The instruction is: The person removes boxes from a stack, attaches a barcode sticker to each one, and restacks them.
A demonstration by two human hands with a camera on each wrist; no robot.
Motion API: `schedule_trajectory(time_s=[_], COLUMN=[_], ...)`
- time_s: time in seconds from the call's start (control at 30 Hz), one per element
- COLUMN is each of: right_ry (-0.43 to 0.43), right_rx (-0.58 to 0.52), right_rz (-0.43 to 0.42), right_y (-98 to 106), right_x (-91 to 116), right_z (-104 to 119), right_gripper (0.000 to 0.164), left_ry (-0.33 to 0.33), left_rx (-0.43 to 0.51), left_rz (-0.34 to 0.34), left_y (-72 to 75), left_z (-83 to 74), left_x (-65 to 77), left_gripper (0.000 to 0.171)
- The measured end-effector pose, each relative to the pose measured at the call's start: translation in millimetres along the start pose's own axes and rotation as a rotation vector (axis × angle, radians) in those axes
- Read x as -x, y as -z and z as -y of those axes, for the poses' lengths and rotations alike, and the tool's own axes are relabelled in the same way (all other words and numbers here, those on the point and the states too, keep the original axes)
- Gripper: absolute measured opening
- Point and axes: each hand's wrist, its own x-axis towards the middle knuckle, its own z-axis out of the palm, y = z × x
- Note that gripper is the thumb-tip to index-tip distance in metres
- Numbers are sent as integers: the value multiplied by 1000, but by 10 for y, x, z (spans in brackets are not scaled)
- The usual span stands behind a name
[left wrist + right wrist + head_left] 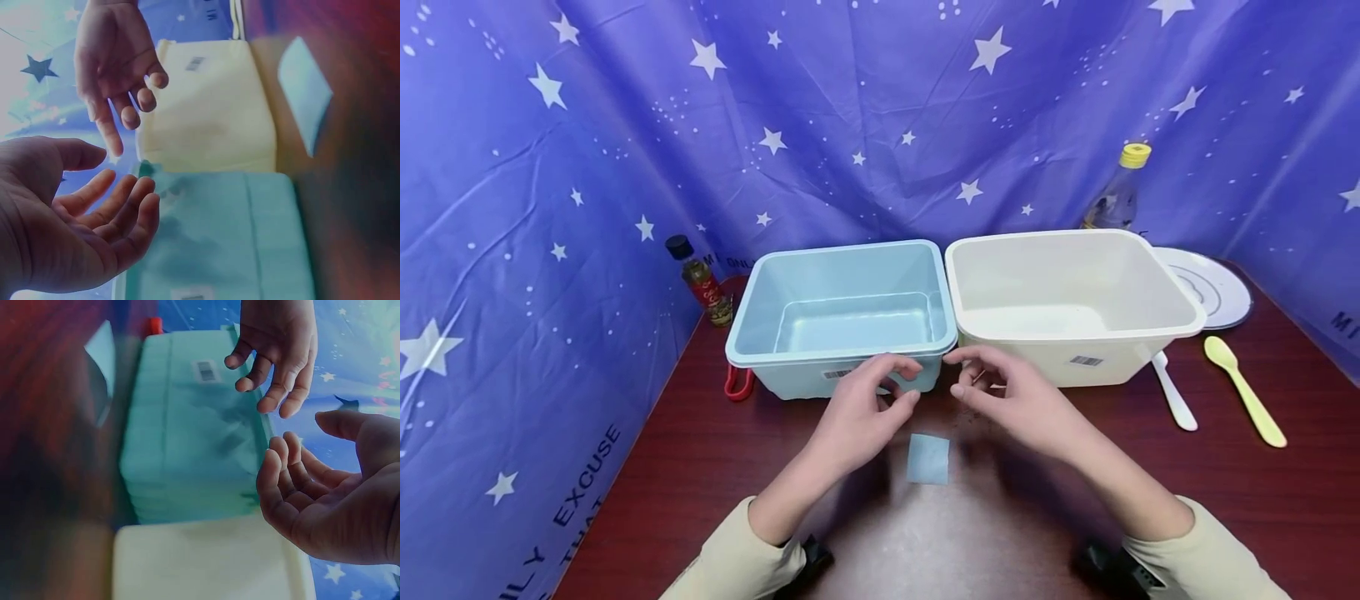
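Observation:
Both hands hover in front of two bins, facing each other with fingers loosely bent and nothing held. My left hand (863, 410) is near the front wall of the light blue bin (797, 373). My right hand (1017, 400) is by the front left corner of the cream bin (1120, 367). A small light blue square (928, 459) lies on the table just below the gap between the hands. In the left wrist view the left hand (81, 219) shows its palm, fingers relaxed. The right hand (331, 494) looks the same in the right wrist view.
A small bottle with a black cap (703, 287) stands at the left, near a red looped object (739, 392). Behind the cream bin are a yellow-capped bottle (1116, 196) and a white plate (1221, 292). A white utensil (1176, 400) and a yellow spoon (1247, 396) lie right.

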Motion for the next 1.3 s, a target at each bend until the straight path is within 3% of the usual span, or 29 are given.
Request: schedule_trajectory(time_s=[0.17,0.53,0.73,0.87,1.3], right_ry=[51,75,56,32,-88], right_rx=[70,102,144,165,327], right_rz=[-80,-206,-255,-243,-305], right_y=[157,513,738,899,1400], right_x=[35,115,164,187,330], right_z=[70,137,119,68,-104], right_gripper=[29,34,38,40,42], left_ry=[-54,-91,-135,-126,-150], left_rx=[37,91,137,159,116], left_rz=[0,-19,-30,-34,-76], left_y=[-48,-211,-277,-310,-352], left_z=[-109,-318,-372,-395,-409], left_x=[-109,-371,-504,-579,-805], left_gripper=[26,26,28,30,36])
